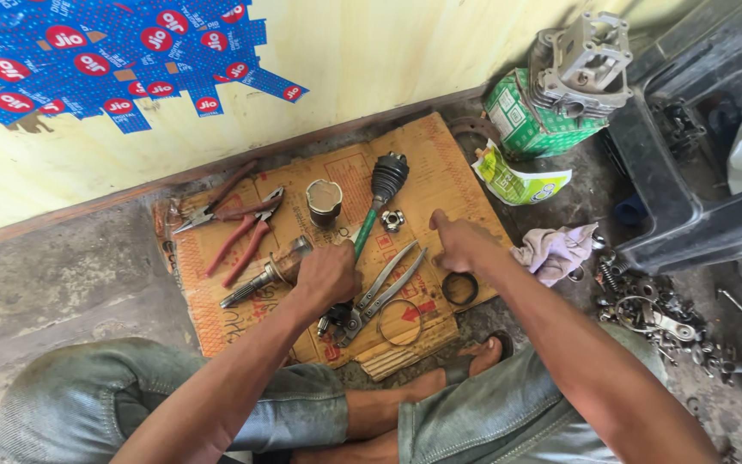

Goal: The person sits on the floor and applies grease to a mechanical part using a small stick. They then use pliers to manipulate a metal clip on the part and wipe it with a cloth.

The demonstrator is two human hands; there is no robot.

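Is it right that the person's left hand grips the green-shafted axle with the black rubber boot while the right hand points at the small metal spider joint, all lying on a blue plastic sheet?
Not quite. In the head view the left hand grips the green-shafted axle with the black rubber boot, and the right hand points toward the small metal spider joint. But they lie on a flattened brown cardboard sheet, not a blue plastic one.

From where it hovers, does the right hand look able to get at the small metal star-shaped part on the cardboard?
Probably yes: the right hand points just beside the star-shaped part, with bare cardboard between them.
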